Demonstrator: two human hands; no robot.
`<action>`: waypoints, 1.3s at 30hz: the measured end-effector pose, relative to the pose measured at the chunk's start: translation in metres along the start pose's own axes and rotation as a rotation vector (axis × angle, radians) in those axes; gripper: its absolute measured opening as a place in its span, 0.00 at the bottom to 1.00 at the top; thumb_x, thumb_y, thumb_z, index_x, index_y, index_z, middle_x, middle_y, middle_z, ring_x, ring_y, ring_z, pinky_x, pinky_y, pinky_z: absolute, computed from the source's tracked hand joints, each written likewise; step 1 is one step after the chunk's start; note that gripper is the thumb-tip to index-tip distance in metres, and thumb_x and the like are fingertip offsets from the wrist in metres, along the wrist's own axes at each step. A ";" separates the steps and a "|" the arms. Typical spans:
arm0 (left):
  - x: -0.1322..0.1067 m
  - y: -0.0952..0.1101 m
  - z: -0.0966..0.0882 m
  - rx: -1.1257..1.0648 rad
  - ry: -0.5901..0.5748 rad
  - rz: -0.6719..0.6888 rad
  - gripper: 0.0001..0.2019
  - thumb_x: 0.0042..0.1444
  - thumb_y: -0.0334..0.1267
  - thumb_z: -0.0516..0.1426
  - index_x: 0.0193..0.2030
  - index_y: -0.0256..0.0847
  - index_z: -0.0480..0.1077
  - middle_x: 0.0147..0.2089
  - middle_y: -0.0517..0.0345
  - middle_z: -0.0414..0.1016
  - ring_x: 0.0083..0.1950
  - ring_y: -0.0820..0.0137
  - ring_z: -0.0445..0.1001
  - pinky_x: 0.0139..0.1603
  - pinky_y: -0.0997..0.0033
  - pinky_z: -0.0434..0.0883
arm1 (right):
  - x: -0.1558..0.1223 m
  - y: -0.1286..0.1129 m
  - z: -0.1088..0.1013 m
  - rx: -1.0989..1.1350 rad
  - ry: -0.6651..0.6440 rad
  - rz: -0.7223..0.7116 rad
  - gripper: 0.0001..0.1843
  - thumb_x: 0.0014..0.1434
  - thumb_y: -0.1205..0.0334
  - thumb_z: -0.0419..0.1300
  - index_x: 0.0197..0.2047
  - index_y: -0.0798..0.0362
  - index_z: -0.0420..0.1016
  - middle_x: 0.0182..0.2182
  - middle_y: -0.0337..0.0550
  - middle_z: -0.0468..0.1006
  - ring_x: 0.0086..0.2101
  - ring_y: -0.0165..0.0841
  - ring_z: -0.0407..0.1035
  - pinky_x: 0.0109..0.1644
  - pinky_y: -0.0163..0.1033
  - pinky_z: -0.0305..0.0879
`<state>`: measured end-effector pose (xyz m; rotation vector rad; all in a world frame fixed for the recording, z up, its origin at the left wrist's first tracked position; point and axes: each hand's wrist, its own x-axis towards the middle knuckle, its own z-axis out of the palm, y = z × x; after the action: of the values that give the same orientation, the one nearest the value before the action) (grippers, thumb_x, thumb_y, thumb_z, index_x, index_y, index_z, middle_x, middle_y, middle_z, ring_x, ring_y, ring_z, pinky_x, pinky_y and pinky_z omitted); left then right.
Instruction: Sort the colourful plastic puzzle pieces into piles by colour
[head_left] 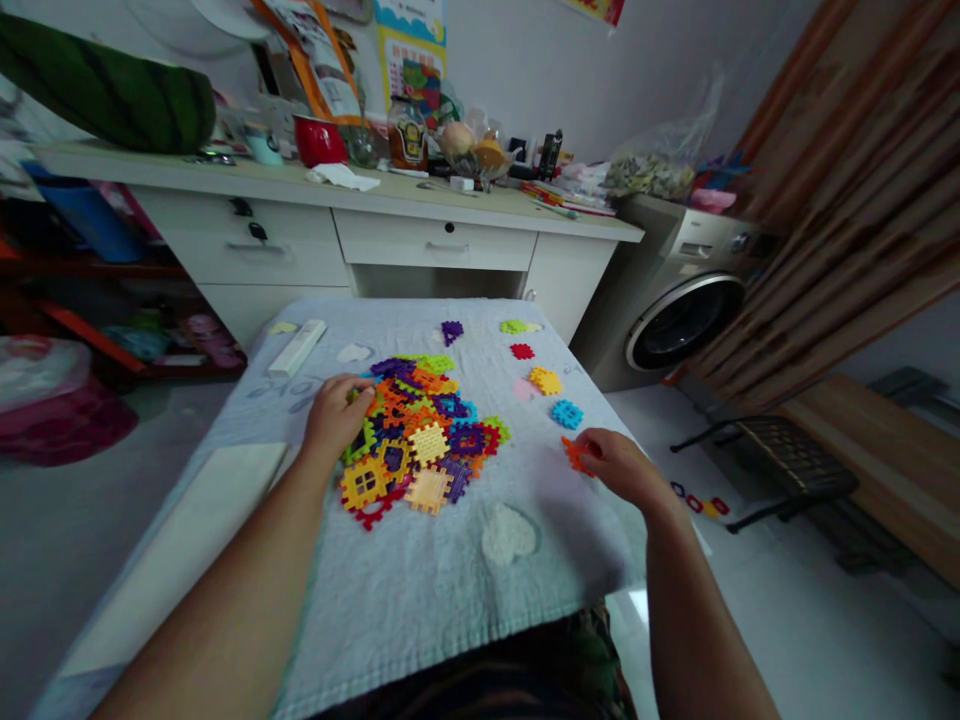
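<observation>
A heap of interlocking plastic building tiles in many colours lies in the middle of the cloth-covered table. My left hand rests at the heap's left edge with its fingers curled in; what they grip, if anything, is hidden. On the right, my right hand pinches an orange tile at the table surface. Beyond it, single tiles lie in a rough column: a blue tile, a yellow tile, a red tile and a green tile. A purple triangular tile sits behind the heap.
A white remote-like bar lies at the table's back left. Behind stands a white desk crowded with a watermelon, a red pot and jars. To the right are a washing machine and a low chair.
</observation>
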<state>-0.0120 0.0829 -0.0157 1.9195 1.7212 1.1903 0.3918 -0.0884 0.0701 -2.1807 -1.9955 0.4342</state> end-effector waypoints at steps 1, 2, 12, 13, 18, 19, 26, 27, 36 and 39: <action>0.000 0.001 0.000 -0.002 0.001 0.003 0.14 0.52 0.45 0.53 0.39 0.42 0.75 0.47 0.51 0.72 0.54 0.59 0.70 0.61 0.59 0.65 | -0.002 0.001 0.002 -0.025 0.019 0.040 0.07 0.56 0.67 0.56 0.34 0.51 0.75 0.31 0.42 0.78 0.31 0.32 0.67 0.33 0.35 0.52; 0.000 0.001 0.000 -0.002 0.001 0.006 0.14 0.52 0.45 0.53 0.38 0.42 0.75 0.47 0.52 0.73 0.54 0.60 0.70 0.61 0.59 0.65 | -0.003 0.003 0.004 -0.061 0.040 0.081 0.05 0.56 0.66 0.57 0.35 0.51 0.74 0.31 0.42 0.78 0.31 0.32 0.67 0.33 0.35 0.51; 0.001 -0.001 0.000 0.024 -0.011 0.013 0.14 0.52 0.45 0.53 0.39 0.42 0.75 0.47 0.52 0.72 0.55 0.60 0.69 0.61 0.59 0.65 | -0.003 0.003 0.001 -0.234 0.011 0.172 0.10 0.62 0.61 0.55 0.37 0.52 0.78 0.38 0.46 0.80 0.40 0.38 0.70 0.36 0.38 0.48; 0.001 -0.001 0.001 0.023 -0.008 0.012 0.14 0.52 0.45 0.53 0.39 0.42 0.75 0.47 0.52 0.72 0.55 0.59 0.69 0.61 0.59 0.65 | -0.003 0.001 0.000 -0.220 0.006 0.166 0.09 0.61 0.62 0.55 0.37 0.51 0.78 0.38 0.46 0.80 0.40 0.37 0.70 0.36 0.38 0.48; 0.001 -0.003 0.001 0.013 0.006 0.005 0.14 0.52 0.45 0.53 0.40 0.42 0.76 0.47 0.52 0.73 0.55 0.60 0.69 0.61 0.59 0.65 | -0.004 -0.002 0.003 -0.190 -0.002 0.154 0.09 0.60 0.63 0.56 0.40 0.51 0.77 0.37 0.44 0.80 0.39 0.36 0.70 0.37 0.38 0.50; 0.001 -0.003 0.001 0.011 0.008 0.005 0.15 0.52 0.45 0.53 0.40 0.42 0.76 0.47 0.52 0.73 0.55 0.60 0.69 0.61 0.59 0.65 | -0.004 -0.001 0.004 -0.203 0.016 0.156 0.09 0.60 0.61 0.56 0.41 0.51 0.77 0.37 0.45 0.80 0.39 0.37 0.70 0.37 0.38 0.50; 0.001 -0.004 0.002 0.000 0.004 0.012 0.15 0.53 0.45 0.53 0.40 0.41 0.76 0.47 0.51 0.72 0.54 0.60 0.70 0.61 0.58 0.65 | 0.013 -0.031 0.001 -0.155 0.218 -0.015 0.10 0.58 0.61 0.59 0.43 0.54 0.74 0.38 0.46 0.77 0.38 0.36 0.69 0.41 0.39 0.55; 0.001 -0.004 0.003 -0.002 0.004 0.015 0.16 0.53 0.46 0.53 0.40 0.41 0.76 0.46 0.51 0.72 0.53 0.60 0.70 0.61 0.58 0.66 | 0.019 -0.042 0.000 -0.118 0.215 -0.079 0.10 0.58 0.61 0.59 0.43 0.54 0.74 0.38 0.46 0.77 0.38 0.36 0.69 0.42 0.39 0.56; 0.001 -0.007 0.005 -0.021 0.028 0.028 0.14 0.53 0.45 0.54 0.40 0.42 0.76 0.47 0.52 0.72 0.53 0.60 0.70 0.60 0.58 0.66 | 0.090 -0.136 0.036 0.033 0.154 -0.377 0.15 0.59 0.64 0.58 0.50 0.52 0.73 0.48 0.48 0.75 0.48 0.40 0.67 0.52 0.44 0.60; 0.003 -0.008 0.005 -0.021 0.032 0.041 0.14 0.53 0.44 0.53 0.40 0.42 0.76 0.46 0.52 0.72 0.52 0.61 0.71 0.60 0.58 0.66 | 0.113 -0.144 0.055 0.057 0.165 -0.356 0.20 0.57 0.68 0.57 0.54 0.51 0.72 0.49 0.49 0.74 0.50 0.40 0.66 0.54 0.44 0.60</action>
<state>-0.0137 0.0885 -0.0231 1.9429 1.6856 1.2551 0.2458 0.0336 0.0499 -1.7141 -2.1842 0.2485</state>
